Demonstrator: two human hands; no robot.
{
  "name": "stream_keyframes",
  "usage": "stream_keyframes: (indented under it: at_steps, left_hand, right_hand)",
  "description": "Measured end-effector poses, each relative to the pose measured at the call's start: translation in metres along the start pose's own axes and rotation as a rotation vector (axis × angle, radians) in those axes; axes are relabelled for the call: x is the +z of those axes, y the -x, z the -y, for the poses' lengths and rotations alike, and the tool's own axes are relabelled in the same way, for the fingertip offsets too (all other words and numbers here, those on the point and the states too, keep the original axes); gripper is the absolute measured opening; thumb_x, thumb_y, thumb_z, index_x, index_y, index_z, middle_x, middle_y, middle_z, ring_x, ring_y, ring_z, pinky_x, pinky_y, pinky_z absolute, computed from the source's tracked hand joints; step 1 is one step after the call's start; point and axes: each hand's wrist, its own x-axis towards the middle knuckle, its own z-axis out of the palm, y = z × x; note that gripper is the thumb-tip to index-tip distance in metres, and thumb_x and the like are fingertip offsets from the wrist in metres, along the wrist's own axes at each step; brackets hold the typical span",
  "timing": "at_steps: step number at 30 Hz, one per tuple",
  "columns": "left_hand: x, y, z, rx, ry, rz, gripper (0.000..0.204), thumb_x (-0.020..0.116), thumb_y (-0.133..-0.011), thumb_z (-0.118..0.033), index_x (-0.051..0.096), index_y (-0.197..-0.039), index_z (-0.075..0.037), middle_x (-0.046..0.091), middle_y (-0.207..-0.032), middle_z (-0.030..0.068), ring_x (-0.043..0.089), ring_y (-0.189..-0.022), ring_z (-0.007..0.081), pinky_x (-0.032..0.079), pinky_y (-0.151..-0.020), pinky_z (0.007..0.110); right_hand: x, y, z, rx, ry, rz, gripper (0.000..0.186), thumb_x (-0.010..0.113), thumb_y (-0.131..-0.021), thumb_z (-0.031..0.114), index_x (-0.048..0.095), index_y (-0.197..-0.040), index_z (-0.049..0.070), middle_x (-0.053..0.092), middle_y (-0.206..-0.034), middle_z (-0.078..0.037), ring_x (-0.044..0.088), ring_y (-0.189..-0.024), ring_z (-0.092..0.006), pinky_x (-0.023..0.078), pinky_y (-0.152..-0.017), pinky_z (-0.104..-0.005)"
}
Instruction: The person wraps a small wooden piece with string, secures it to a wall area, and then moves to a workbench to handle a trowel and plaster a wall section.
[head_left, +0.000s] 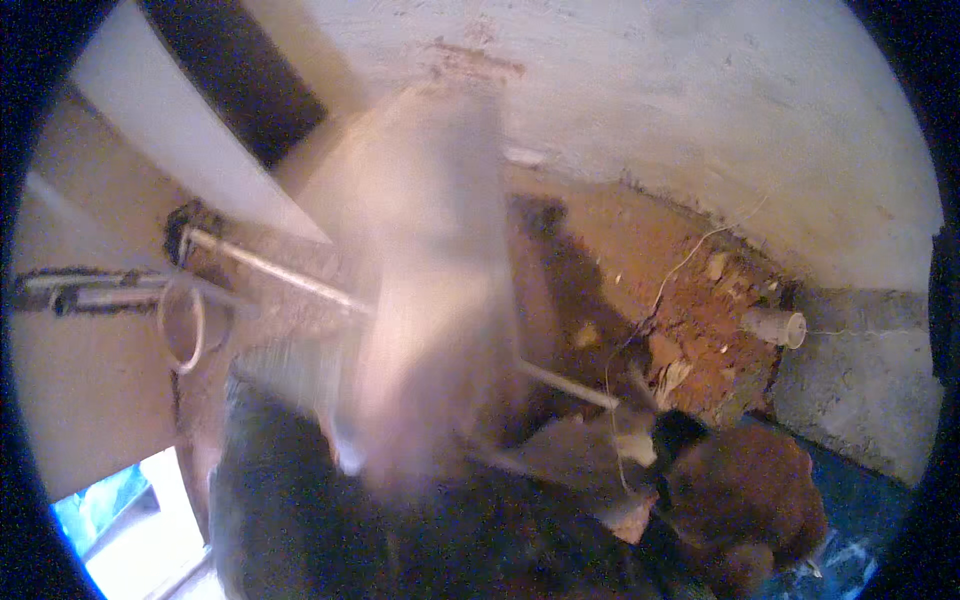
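Observation:
A large pale shape, badly smeared by motion, fills the middle of the head view; I cannot make out what it is. Its pinkish lower end may be skin of a hand, but no fingers show and I cannot tell left from right. Dark cloth lies below it along the lower edge. Behind the pale shape runs a thin light rod, and what looks like its other end comes out on the right. Neither of my hands shows plainly, nor whether one holds anything.
Reddish loose soil lies along the foot of a pale wall. A white pipe end sticks out at right, above a grey concrete block. At left is a round pipe opening. A brown-red lump sits lower right.

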Motion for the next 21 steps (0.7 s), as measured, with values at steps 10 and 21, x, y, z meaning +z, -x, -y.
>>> stream_keyframes:
  at_steps: [10,21]
  left_hand:
    - [-0.041,-0.062,-0.006,0.024,-0.102,-0.267,0.042,0.062,-0.085,-0.021,0.057,-0.121,0.001,0.064,-0.113,0.0150,0.061,-0.103,0.0260,0.049,-0.091,0.037]
    - [0.026,-0.088,-0.131,0.035,-0.502,0.095,0.045,0.059,-0.080,-0.005,0.053,-0.125,0.002,0.059,-0.115,0.0123,0.055,-0.102,0.0227,0.044,-0.092,0.037]
  right_hand:
    - [0.067,-0.053,-0.039,-0.111,0.121,0.084,0.022,0.055,-0.093,0.018,0.058,-0.105,0.001,0.061,-0.099,-0.018,0.060,-0.092,-0.0308,0.047,-0.081,-0.0398]
    - [0.033,-0.078,0.000,-0.235,0.160,0.020,0.024,0.053,-0.094,0.018,0.059,-0.107,-0.001,0.063,-0.103,-0.022,0.061,-0.095,-0.0346,0.048,-0.084,-0.0423]
